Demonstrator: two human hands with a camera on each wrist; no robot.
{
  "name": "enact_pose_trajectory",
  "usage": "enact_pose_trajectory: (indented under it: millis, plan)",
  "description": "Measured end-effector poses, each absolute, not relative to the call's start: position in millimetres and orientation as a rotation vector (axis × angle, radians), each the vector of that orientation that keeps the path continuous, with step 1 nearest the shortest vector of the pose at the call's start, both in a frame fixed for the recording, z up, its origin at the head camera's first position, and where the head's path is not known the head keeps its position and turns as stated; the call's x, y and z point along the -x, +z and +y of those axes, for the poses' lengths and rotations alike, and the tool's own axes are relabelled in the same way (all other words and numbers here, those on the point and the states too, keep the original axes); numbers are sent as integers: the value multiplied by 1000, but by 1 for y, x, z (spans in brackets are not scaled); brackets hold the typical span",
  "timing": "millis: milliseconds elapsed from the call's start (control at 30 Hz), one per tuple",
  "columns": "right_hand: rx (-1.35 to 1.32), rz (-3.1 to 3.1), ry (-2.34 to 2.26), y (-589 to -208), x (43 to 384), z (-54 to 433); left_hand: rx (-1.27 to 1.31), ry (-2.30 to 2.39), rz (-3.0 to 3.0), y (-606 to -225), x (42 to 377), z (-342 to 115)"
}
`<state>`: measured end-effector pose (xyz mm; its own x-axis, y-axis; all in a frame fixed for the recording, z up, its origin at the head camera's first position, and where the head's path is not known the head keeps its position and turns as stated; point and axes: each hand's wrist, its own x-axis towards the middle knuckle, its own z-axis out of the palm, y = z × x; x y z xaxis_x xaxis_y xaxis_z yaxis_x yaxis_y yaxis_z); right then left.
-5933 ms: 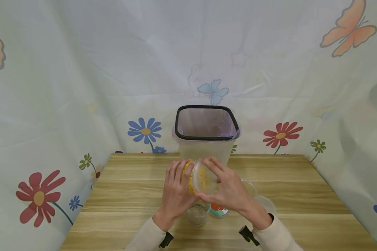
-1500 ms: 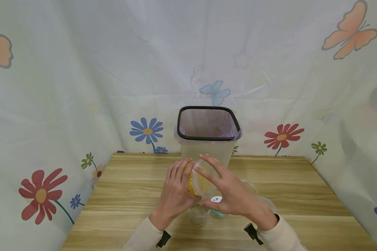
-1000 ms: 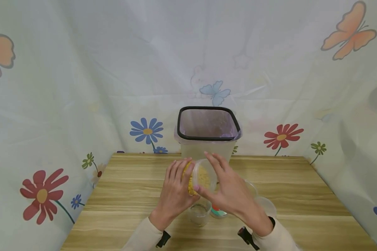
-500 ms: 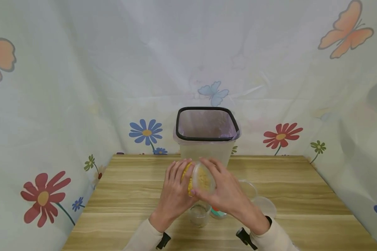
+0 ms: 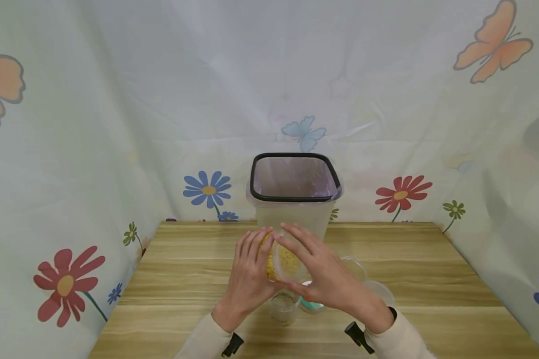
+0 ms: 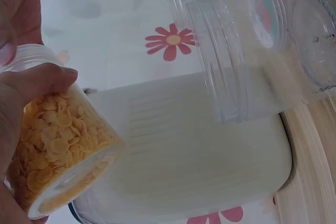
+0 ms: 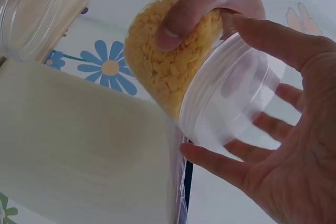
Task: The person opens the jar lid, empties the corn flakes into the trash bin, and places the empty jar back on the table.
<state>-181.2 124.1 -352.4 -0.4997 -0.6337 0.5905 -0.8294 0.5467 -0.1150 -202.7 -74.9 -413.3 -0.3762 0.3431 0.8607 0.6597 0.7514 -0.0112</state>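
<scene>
The left hand is gripping a jar of yellow flakes, its fingers and thumb lying curled round the side. The jar is hanging tilted over the middle of the bench, with its lid facing right. The right hand is spreading fairly straight fingers around the lid; the thumb and forefinger are lying at its rim, the others apart behind it.

Below the hands, toward the front edge, an open clear pot is standing just beside a small teal-marked tub. Toward the right edge, a clear ring-shaped thing and a cloudy disc are showing partly behind the right arm. A black-rimmed bin is standing midway along the rear edge, before a flowered sheet.
</scene>
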Motion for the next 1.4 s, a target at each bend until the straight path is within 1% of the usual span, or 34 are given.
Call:
enact_pose_trajectory:
  millis: [200,467,567,833,1000,1100,1400]
  plan:
    - [-1264,-2300,529,-354,183,127,755,-430,-1987,-413,203,-74]
    - [-1167,-2321,627,-349,178,126,754,-472,-2013,-413,203,-74]
    - [-1088,-2336,686,-346,174,124,749,-469,-2008,-412,203,-75]
    - [-747,-2498,773,-345,165,114,741,-404,-1998,-412,202,-76]
    - [-647,-2541,787,-348,165,107,746,-367,-1986,-412,202,-76]
    - [-672,-2494,811,-348,166,105,747,-363,-1984,-411,202,-76]
    - [-872,-2354,749,-349,171,111,736,-448,-1965,-411,200,-77]
